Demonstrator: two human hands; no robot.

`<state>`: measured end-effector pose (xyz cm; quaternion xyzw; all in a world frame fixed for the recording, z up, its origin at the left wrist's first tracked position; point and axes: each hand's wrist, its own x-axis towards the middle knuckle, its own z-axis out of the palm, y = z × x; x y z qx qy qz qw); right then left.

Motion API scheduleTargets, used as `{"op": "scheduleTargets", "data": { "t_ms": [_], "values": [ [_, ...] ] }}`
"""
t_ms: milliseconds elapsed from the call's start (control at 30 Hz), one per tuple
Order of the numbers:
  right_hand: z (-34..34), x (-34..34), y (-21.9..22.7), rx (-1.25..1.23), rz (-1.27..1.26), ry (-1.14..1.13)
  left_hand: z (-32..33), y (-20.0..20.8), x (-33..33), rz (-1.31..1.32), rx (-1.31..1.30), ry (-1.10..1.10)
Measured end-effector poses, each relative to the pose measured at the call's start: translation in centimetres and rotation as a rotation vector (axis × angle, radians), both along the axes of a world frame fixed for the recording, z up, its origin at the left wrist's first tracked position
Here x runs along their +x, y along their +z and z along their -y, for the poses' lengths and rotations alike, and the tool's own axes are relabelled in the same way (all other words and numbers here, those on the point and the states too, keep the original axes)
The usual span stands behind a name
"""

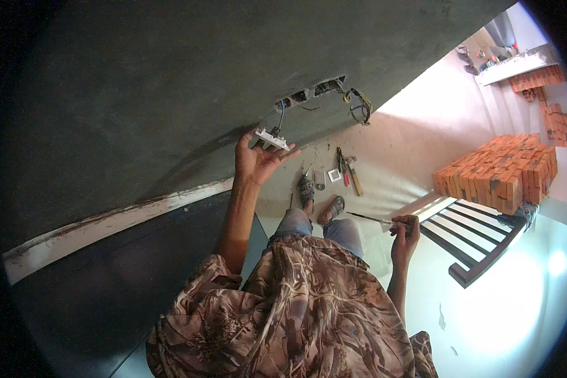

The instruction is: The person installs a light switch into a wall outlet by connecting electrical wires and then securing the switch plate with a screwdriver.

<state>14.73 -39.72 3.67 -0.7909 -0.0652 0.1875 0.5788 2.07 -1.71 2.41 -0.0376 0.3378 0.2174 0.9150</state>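
My left hand (257,162) is raised to the dark plastered wall, its fingers gripping the edges of a white electrical socket plate (273,139). A cable (281,117) runs from the back of that plate up into a rectangular wall box (291,101). Beside it, a second wall opening (329,85) has a loop of loose wires (360,108) hanging out. Lower and to the right, my right hand (405,234) is closed round the clear handle of a screwdriver (375,219), whose long thin shaft points left, away from the wall fittings.
On the floor near my feet lie pliers (341,164), a hammer (356,181) and a small white frame (334,175). A stack of orange bricks (494,170) stands at the right, by a dark railing (479,236). A pale ledge (107,225) runs along the wall's base.
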Motion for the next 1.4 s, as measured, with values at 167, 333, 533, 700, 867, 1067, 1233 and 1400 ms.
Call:
{"op": "scheduleTargets", "data": {
  "t_ms": [167, 333, 533, 700, 867, 1067, 1233, 1400],
  "values": [
    [-0.1, 0.8, -0.7, 0.012, -0.036, 0.011, -1.4, 1.4, -0.1, -0.005, -0.206, 0.047],
    [-3.0, 2.0, 0.3, 0.13, 0.011, 0.134, -1.2, -1.3, 1.5, -0.069, 0.009, 0.051],
    [-8.3, 1.7, 5.1, 0.097, 0.122, 0.23, -0.4, -0.5, 1.6, -0.148, 0.076, 0.056],
    [-11.1, 0.2, 8.6, 0.072, 0.358, 0.196, 0.8, 2.1, 1.4, -0.221, -0.006, 0.035],
    [-14.6, -2.2, 9.6, 0.076, 0.489, 0.202, 0.6, 0.3, 0.5, -0.068, 0.016, -0.032],
    [-17.4, -3.1, 9.7, 0.026, 0.509, 0.335, 0.6, 1.5, 1.3, -0.127, 0.057, -0.051],
    [-18.2, -3.8, 9.5, 0.021, 0.475, 0.355, 0.6, 1.5, 1.4, -0.095, 0.047, -0.048],
    [-18.5, -4.3, 9.0, 0.017, 0.488, 0.355, 0.9, 0.7, 1.3, -0.092, 0.036, -0.011]
  ]
}}
